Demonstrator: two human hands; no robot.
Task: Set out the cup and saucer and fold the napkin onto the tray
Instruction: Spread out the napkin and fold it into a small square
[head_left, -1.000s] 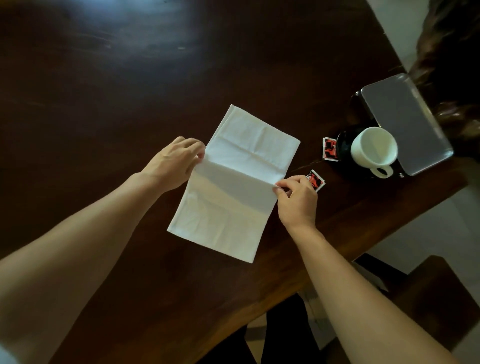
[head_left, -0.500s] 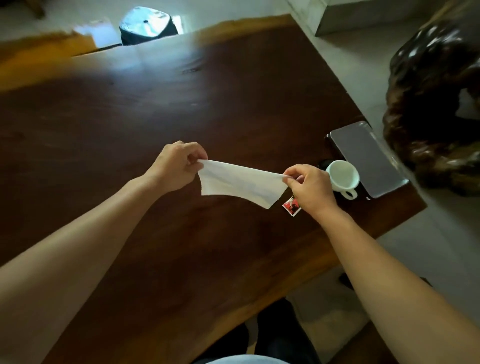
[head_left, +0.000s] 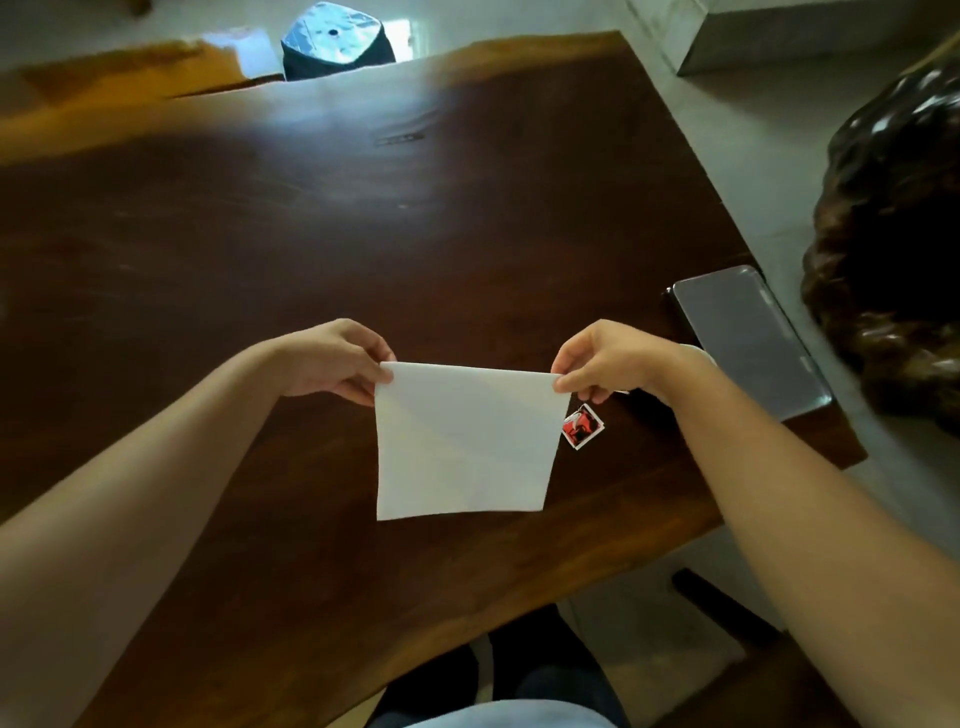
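Note:
A white napkin (head_left: 462, 441), folded in half, hangs above the dark wooden table (head_left: 311, 234). My left hand (head_left: 332, 361) pinches its top left corner and my right hand (head_left: 608, 361) pinches its top right corner. The folded edge runs straight between the two hands and the loose end hangs toward me. A grey metal tray (head_left: 748, 338) lies on the table's right edge, just beyond my right hand. The cup and saucer are hidden behind my right wrist; only a sliver of white shows there.
A small red, black and white sachet (head_left: 583, 426) lies on the table under my right hand. A dark carved wooden piece (head_left: 893, 260) stands off the table's right side. A stool with a shiny top (head_left: 332, 39) sits past the far edge.
The napkin lay open flat on the table a second ago. Both hands lifted it by its crease, and it now hangs doubled between them. The view tilted up and back.

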